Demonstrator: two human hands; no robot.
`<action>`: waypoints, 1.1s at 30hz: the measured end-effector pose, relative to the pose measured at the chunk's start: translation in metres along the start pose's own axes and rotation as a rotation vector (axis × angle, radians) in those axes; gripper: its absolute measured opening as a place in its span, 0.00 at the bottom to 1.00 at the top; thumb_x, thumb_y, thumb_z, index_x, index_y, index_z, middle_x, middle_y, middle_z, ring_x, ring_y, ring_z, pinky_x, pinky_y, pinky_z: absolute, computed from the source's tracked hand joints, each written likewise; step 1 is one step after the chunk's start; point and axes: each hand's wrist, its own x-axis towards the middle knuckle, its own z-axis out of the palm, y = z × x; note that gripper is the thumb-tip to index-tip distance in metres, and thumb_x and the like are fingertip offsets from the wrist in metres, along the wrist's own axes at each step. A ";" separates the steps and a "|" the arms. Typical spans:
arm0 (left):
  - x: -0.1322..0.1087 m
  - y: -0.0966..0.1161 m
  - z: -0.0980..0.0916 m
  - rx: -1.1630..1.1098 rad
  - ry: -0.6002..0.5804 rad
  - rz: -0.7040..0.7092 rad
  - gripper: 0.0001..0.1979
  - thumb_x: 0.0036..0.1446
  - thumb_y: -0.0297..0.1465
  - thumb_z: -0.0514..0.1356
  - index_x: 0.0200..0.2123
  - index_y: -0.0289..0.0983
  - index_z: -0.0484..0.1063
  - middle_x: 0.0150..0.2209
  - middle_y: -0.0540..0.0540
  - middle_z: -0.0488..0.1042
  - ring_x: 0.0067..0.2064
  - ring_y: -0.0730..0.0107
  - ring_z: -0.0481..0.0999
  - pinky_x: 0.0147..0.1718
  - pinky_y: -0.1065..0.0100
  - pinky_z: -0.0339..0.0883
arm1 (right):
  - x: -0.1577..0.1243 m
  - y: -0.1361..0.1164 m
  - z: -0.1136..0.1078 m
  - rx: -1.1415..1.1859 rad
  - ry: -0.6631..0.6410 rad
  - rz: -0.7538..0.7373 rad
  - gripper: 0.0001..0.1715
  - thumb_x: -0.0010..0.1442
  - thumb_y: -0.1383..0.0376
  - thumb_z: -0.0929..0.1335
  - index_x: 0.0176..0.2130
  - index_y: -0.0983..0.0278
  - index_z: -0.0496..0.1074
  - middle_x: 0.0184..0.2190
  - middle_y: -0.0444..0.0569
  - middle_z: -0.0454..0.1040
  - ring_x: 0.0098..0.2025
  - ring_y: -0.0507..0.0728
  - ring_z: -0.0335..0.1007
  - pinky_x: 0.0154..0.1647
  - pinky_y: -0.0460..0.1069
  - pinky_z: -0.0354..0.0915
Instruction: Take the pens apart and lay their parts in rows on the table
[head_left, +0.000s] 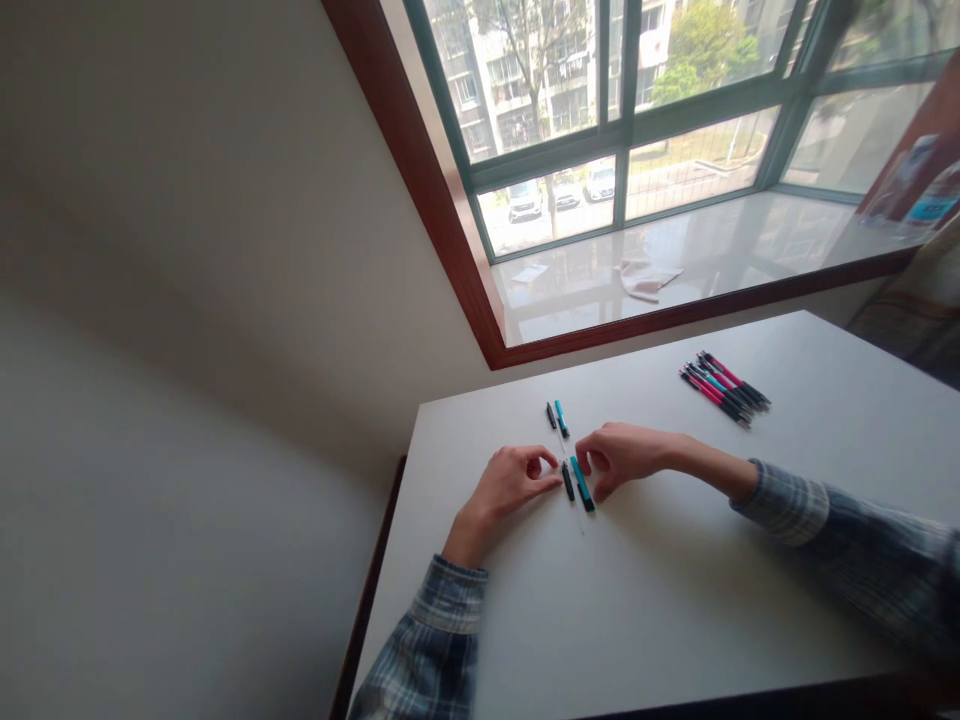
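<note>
My left hand (514, 480) rests on the table with thumb and index finger curved apart, their tips close to a short black pen part (568, 481). Just right of that part lies a teal and black pen barrel (581, 484). My right hand (621, 455) arches beside the barrel, finger and thumb spread near its two ends; whether they touch it I cannot tell. Farther back lie a second black pen part (551, 415) and another teal and black barrel (562, 418). Thin pale refills (581, 520) show faintly beside the parts.
Several pink, teal and black pens (724, 390) lie in a bunch at the back right of the white table (675, 610). Behind stands a window with a sill (570, 300) bearing a crumpled cloth (646, 280) and bottles (934, 205). A wall (225, 400) rises on the left.
</note>
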 end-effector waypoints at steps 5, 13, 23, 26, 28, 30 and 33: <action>0.004 -0.015 -0.008 -0.033 -0.014 -0.018 0.15 0.55 0.44 0.68 0.39 0.41 0.83 0.25 0.52 0.72 0.27 0.72 0.68 0.30 0.71 0.60 | 0.013 -0.002 -0.003 0.012 0.000 -0.005 0.22 0.48 0.53 0.80 0.41 0.59 0.79 0.31 0.42 0.77 0.29 0.54 0.70 0.30 0.46 0.57; 0.009 -0.024 -0.011 -0.050 -0.018 0.003 0.13 0.55 0.42 0.68 0.39 0.41 0.82 0.24 0.53 0.71 0.27 0.72 0.68 0.30 0.71 0.60 | 0.019 0.000 -0.004 0.008 0.009 -0.013 0.23 0.49 0.51 0.79 0.41 0.59 0.79 0.30 0.42 0.76 0.29 0.53 0.69 0.29 0.46 0.57; 0.013 -0.011 -0.008 -0.115 0.083 0.029 0.20 0.58 0.35 0.62 0.54 0.42 0.75 0.26 0.55 0.68 0.28 0.72 0.67 0.31 0.71 0.61 | -0.034 0.031 -0.020 0.094 0.516 0.032 0.13 0.63 0.56 0.70 0.37 0.63 0.77 0.28 0.44 0.74 0.30 0.53 0.68 0.34 0.47 0.62; 0.015 -0.010 -0.004 -0.137 0.144 0.024 0.22 0.59 0.34 0.59 0.57 0.42 0.73 0.27 0.54 0.67 0.28 0.71 0.67 0.31 0.71 0.62 | -0.075 0.075 -0.031 0.034 0.795 0.208 0.16 0.64 0.52 0.68 0.37 0.62 0.75 0.28 0.45 0.75 0.30 0.55 0.69 0.36 0.49 0.63; 0.016 -0.010 0.000 -0.153 0.179 0.020 0.23 0.60 0.34 0.59 0.58 0.42 0.72 0.26 0.54 0.67 0.27 0.71 0.67 0.32 0.71 0.63 | -0.101 0.113 -0.039 0.009 0.961 0.388 0.18 0.64 0.50 0.68 0.38 0.61 0.76 0.29 0.47 0.77 0.31 0.56 0.71 0.37 0.50 0.65; 0.016 -0.010 0.003 -0.169 0.226 0.014 0.22 0.60 0.36 0.59 0.58 0.41 0.71 0.26 0.55 0.66 0.27 0.71 0.66 0.32 0.71 0.63 | -0.123 0.149 -0.047 0.043 1.026 0.533 0.19 0.62 0.50 0.68 0.39 0.62 0.77 0.31 0.50 0.80 0.33 0.58 0.75 0.38 0.50 0.66; 0.017 -0.012 0.008 -0.179 0.322 -0.009 0.19 0.62 0.38 0.59 0.54 0.41 0.74 0.25 0.55 0.64 0.27 0.71 0.64 0.32 0.71 0.62 | -0.143 0.190 -0.054 0.091 1.083 0.654 0.21 0.60 0.50 0.68 0.42 0.63 0.79 0.36 0.54 0.82 0.39 0.60 0.78 0.42 0.52 0.68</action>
